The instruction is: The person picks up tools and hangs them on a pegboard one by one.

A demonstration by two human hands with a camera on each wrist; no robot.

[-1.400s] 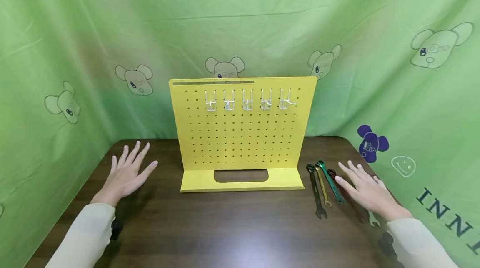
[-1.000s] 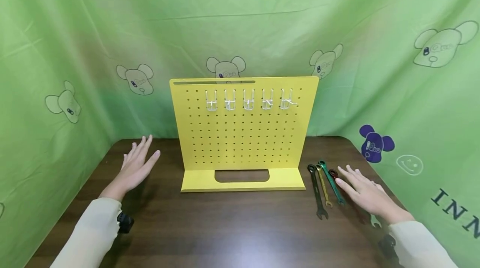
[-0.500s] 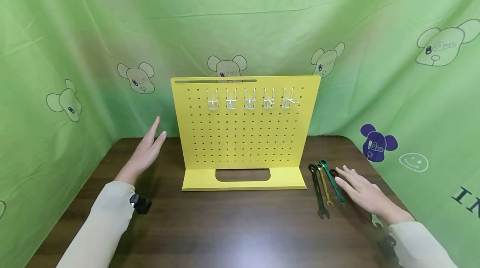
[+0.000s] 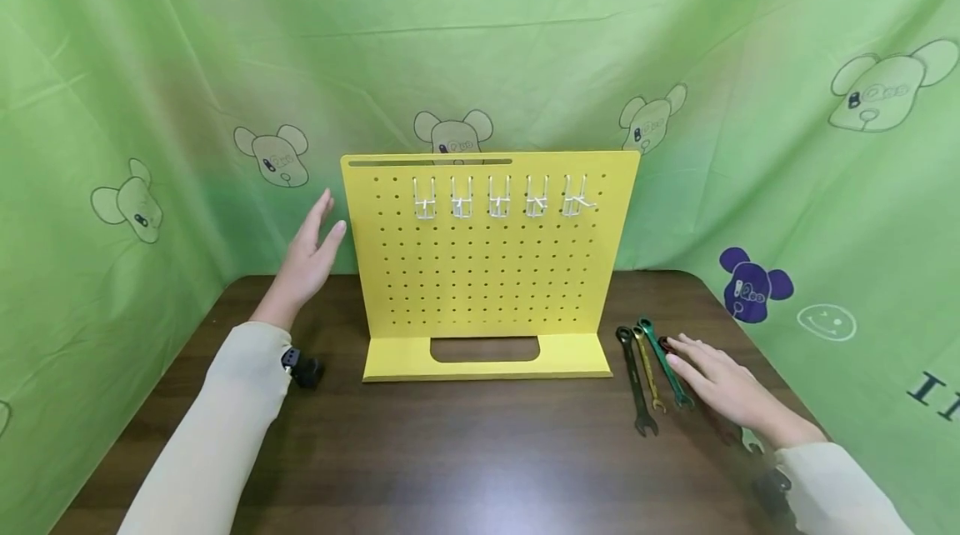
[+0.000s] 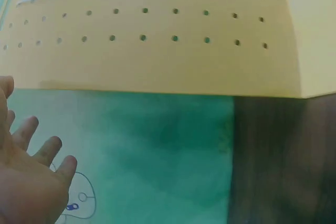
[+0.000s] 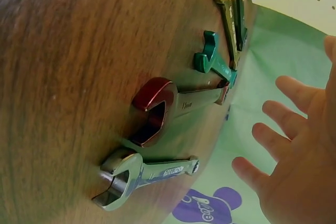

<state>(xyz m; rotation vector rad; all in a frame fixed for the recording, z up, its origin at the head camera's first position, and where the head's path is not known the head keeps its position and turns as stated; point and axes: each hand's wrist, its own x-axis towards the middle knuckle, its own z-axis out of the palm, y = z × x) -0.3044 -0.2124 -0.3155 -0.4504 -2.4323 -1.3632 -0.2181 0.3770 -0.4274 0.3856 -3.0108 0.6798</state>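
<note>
The right hand, its fingers spread, hung over a red wrench and a silver wrench on the worktop. Just left of it lay a green wrench, then a gold wrench, then a black wrench. The left hand, fingers extended and thumb apart, was raised just beside a yellow pegboard that stood between the hands, five white hooks near its top. Beyond both hung a green curtain.

You are facing: creased green fabric backdrop, bearing one purple big-eared head print, one white-outlined smiley; dark-brown wood-grain tabletop.
</note>
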